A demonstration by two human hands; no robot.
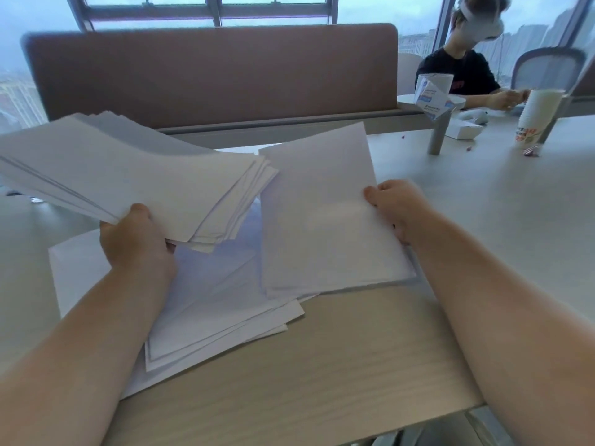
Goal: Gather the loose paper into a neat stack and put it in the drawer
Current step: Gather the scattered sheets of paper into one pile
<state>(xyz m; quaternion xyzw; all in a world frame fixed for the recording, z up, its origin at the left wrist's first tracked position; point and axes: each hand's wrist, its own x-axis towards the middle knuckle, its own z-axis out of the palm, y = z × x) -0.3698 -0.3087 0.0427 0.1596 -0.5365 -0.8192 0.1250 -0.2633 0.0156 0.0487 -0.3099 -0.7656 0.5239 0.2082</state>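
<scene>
Desk (322, 365); blank paper (128, 175); "Coomore"-like box (433, 98)

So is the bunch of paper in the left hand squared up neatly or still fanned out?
Fanned out. The bunch gripped by the left hand shows staggered sheet edges and corners along its right side.

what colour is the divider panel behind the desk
Muted brown divider panel, clearest in the head view.

Matt white paper sheets (209, 304) lie on a smooth wood-grain desk (322, 365).
</scene>
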